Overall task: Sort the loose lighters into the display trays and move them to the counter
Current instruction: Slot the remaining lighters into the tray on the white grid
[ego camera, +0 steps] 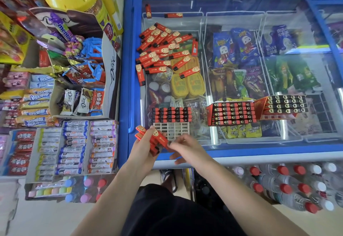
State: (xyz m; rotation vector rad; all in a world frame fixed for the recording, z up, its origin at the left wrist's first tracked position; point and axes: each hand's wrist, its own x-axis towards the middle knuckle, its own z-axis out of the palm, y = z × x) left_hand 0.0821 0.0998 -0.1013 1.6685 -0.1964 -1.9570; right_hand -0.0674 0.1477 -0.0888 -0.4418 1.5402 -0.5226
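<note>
Now we stand at the blue-framed chest freezer with the sliding glass lid (130,68), and everything for the job lies on that glass. Our left hand (143,145) grips a small bundle of red lighters with gold print (151,139) at about seven o'clock on the lid, fingers curled round them. Our right hand (185,148) sits just beside it, thumb and forefinger pinching the near end of one lighter in that bundle, the other fingers loosely spread.

Directly beyond the hands, touching the near edge region of the glass, lies a pale plastic grid tray (171,130) whose front cells stand bare, while its far rows hold lighters set upright with black caps showing (170,114). At about four o'clock two red cardboard display trays, one (232,113) beside the other (284,105), look filled with lighters.

Up at eleven o'clock a loose heap of the same red lighters (163,48) sprawls across the glass, with two strays (173,15) farther off toward twelve.

At nine o'clock, off the freezer, stand shelves of sweets and chocolate (74,87).
</note>
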